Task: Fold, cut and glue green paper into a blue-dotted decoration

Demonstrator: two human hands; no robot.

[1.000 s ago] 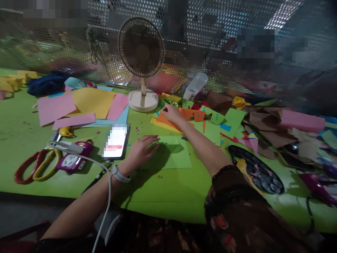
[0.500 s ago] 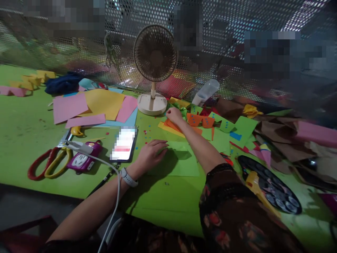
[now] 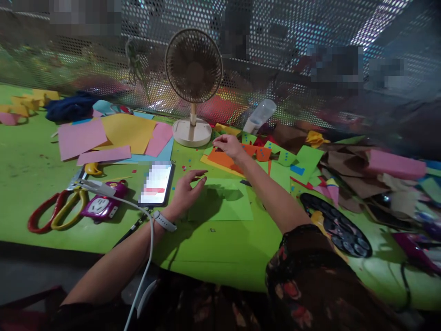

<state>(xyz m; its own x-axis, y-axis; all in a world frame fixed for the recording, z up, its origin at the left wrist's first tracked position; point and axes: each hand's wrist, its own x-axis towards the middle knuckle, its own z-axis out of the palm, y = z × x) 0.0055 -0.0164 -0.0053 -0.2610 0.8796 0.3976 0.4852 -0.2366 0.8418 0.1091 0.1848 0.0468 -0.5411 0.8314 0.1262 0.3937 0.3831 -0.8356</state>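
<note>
My left hand [image 3: 186, 192] hovers low beside a light green paper sheet [image 3: 237, 209], thumb and fingers apart, holding nothing. A pale watch is on that wrist. My right hand [image 3: 230, 146] reaches to the back of the table, above orange paper [image 3: 220, 158] lying on yellow paper. Its thumb and fingertips are pinched together; whatever they hold, if anything, is too small to make out. Just right of it are an orange cut-out [image 3: 263, 153] and a green cut-out [image 3: 285, 157] with blue dots. A lit phone [image 3: 156, 184] lies left of my left hand.
A fan [image 3: 192, 133] stands at the back by a perforated screen. Red-and-yellow-handled scissors [image 3: 44, 211], a purple power adapter [image 3: 99, 207] and a white cable [image 3: 150, 243] are left. Pink and yellow sheets [image 3: 129, 133] lie behind. A black palette [image 3: 358, 243] and brown paper [image 3: 344, 165] are right.
The view has shifted slightly right. My right hand has lifted a little off the papers, uncovering more orange paper. My left hand's thumb and fingers have spread wider apart.
</note>
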